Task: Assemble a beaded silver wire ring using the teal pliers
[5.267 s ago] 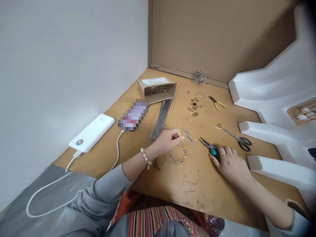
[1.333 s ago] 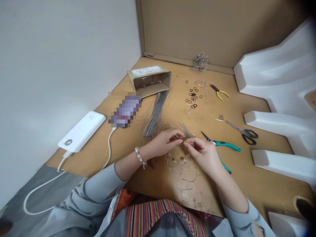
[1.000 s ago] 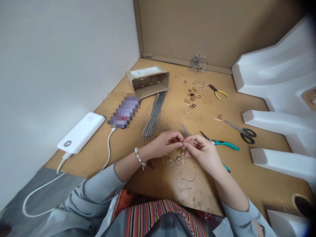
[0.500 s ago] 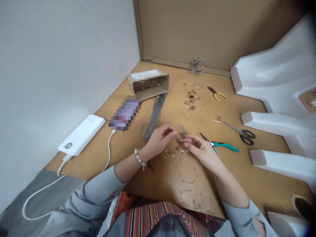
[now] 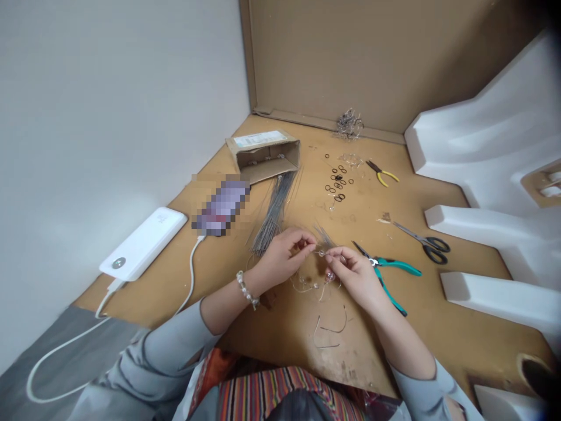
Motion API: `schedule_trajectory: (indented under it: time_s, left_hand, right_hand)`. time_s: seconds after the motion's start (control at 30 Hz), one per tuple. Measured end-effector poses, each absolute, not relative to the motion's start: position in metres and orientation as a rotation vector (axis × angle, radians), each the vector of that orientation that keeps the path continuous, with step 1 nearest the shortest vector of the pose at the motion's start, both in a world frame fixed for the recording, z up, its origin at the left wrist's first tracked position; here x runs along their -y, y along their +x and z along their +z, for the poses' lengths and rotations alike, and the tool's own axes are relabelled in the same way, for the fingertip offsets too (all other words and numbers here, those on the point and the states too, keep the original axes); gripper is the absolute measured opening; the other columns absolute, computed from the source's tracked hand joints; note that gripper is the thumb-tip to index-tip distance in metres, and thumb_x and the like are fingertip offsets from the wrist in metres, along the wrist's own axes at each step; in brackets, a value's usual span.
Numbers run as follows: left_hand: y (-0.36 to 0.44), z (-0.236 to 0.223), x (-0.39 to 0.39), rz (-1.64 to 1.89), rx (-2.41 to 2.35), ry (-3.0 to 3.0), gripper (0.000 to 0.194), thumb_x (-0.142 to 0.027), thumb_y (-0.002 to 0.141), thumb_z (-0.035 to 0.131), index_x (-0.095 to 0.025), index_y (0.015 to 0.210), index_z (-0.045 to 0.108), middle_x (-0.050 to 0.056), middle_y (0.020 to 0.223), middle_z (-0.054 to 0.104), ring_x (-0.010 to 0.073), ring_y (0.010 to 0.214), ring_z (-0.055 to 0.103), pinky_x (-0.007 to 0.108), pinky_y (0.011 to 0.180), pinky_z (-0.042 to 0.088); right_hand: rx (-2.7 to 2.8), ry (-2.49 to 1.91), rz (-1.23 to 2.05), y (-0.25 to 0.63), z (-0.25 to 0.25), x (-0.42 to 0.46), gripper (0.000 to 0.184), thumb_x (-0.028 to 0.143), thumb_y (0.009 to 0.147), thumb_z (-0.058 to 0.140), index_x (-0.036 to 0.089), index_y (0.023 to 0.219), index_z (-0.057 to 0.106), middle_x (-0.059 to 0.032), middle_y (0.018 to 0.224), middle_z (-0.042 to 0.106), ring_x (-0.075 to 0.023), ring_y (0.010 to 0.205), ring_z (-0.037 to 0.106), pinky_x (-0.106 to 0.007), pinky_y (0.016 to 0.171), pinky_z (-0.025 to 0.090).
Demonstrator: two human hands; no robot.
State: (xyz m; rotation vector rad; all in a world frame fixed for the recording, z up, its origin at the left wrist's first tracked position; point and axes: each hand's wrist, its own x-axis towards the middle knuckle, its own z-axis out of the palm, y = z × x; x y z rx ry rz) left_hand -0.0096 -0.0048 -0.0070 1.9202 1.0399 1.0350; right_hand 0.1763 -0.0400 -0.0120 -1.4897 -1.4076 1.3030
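Between my two hands, a thin wire with clear beads (image 5: 316, 286) hangs in a loose loop over the table. My left hand (image 5: 287, 254) pinches the wire at one spot, thumb against forefinger. Just to the right, my right hand (image 5: 355, 275) pinches the wire beside a small clear bead (image 5: 321, 254). A few short lengths of wire (image 5: 324, 236) lie behind my fingertips. Beyond my left hand is a bundle of straight grey wires (image 5: 272, 219). Teal-handled pliers (image 5: 397, 266) lie spread beside my right hand. Bent wire pieces (image 5: 333, 329) rest in front.
An open cardboard box (image 5: 265, 158) stands at the back. Dark rings (image 5: 338, 181), yellow-handled pliers (image 5: 382, 173), scissors (image 5: 423, 241) and a wire heap (image 5: 349, 124) lie rightward. A phone (image 5: 223, 204) and a cabled power bank (image 5: 144, 242) are left; white foam (image 5: 477, 292) borders the right.
My hands have drawn slightly apart and lower, with the fingers more tightly pinched on the wire. The beaded loop has shifted, and more of the teal pliers shows.
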Motion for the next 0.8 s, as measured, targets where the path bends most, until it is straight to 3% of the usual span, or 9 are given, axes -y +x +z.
schedule_trajectory:
  time_s: [0.17, 0.4, 0.8]
  left_hand:
    - [-0.0099, -0.0026, 0.0058, 0.974, -1.076, 2.034, 0.011, -0.021, 0.088, 0.052, -0.017, 0.084, 0.061, 0.000, 0.072, 0.060, 0.0093, 0.062, 0.050, 0.021, 0.059, 0.040]
    - [-0.0100, -0.0020, 0.0079, 0.851, -0.986, 2.353, 0.017, -0.018, 0.090, 0.046, -0.017, 0.093, 0.063, 0.005, 0.084, 0.066, 0.0156, 0.079, 0.058, 0.029, 0.074, 0.043]
    - [-0.0081, -0.0075, 0.0145, 0.706, -1.074, 2.414, 0.023, -0.020, 0.093, 0.041, -0.015, 0.091, 0.063, 0.006, 0.086, 0.064, 0.0158, 0.080, 0.059, 0.027, 0.074, 0.046]
  right_hand:
    - [1.432, -1.492, 1.297, 0.1761, -0.0139, 0.0410, 0.027, 0.046, 0.082, 0.056, 0.020, 0.088, 0.059, 0.0026, 0.058, 0.059, -0.0130, 0.052, 0.056, -0.027, 0.056, 0.047]
    - [1.539, -1.571, 1.141, 0.1756, -0.0134, 0.0422, 0.021, 0.041, 0.082, 0.054, 0.021, 0.082, 0.059, 0.0024, 0.057, 0.059, -0.0137, 0.053, 0.056, -0.026, 0.056, 0.046]
    - [1.636, -1.627, 1.018, 0.1767, -0.0164, 0.0435, 0.021, 0.040, 0.083, 0.053, 0.021, 0.083, 0.062, 0.0018, 0.058, 0.059, -0.0140, 0.056, 0.056, -0.026, 0.057, 0.046]
